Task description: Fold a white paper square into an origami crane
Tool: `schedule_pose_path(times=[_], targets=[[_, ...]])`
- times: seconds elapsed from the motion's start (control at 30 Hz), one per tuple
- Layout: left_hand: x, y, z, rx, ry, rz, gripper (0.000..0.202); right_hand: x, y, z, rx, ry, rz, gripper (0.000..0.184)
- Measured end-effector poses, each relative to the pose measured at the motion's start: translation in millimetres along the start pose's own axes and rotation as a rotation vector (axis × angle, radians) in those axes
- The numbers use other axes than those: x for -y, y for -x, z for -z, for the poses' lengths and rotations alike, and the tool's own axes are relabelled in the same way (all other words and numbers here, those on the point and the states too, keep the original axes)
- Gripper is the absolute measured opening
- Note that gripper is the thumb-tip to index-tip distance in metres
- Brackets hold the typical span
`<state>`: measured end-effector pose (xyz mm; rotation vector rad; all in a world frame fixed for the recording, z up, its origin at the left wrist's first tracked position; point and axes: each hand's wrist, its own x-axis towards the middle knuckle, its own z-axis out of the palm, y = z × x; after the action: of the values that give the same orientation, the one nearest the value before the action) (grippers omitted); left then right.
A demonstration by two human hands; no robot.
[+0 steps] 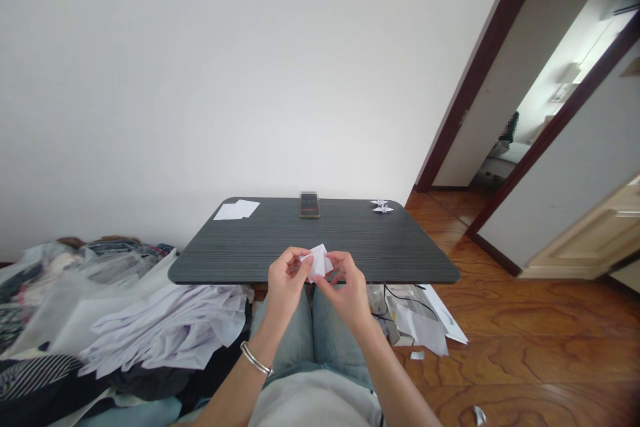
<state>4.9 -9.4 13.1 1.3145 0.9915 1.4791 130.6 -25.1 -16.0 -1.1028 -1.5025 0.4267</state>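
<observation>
Both my hands pinch one small folded white paper above the near edge of a dark table. My left hand, with a silver bracelet on its wrist, grips the paper's left side. My right hand grips its right side, fingers curled round it. On the table's far side lie flat white paper sheets at the left, a phone in the middle and two folded white paper cranes at the right.
A heap of white papers and cloth lies on the floor at the left. More papers and a black cable lie under the table's right side. Wooden floor and an open doorway are at the right.
</observation>
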Motion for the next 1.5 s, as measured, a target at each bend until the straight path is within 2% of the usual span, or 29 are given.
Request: schedule_pose_path(times=[0.23,0.5,0.73,1.0,1.17,1.37,1.5], targets=[[0,0,0.0,0.038,0.006,0.014,0.020,-1,1,2,-0.073,0.205,0.096,0.023],[1,1,-1.2,0.075,0.005,0.007,0.019,0,1,4,-0.141,0.178,0.133,0.010],[2,2,-2.1,0.131,0.003,-0.010,0.023,0,-5,1,-0.147,-0.089,-0.095,0.006],[11,-1,1.7,0.173,-0.033,-0.058,0.027,4,-9,3,-0.085,-0.506,-0.290,0.018],[9,-1,3.4,0.161,-0.029,-0.044,0.028,3,-10,5,-0.060,-0.571,-0.321,0.021],[4,0,5.7,0.201,-0.066,-0.036,0.028,1,-12,8,-0.007,-0.578,-0.330,0.025],[0,1,6.2,0.227,-0.126,-0.100,0.025,0,-12,9,0.012,-0.564,-0.339,0.026]])
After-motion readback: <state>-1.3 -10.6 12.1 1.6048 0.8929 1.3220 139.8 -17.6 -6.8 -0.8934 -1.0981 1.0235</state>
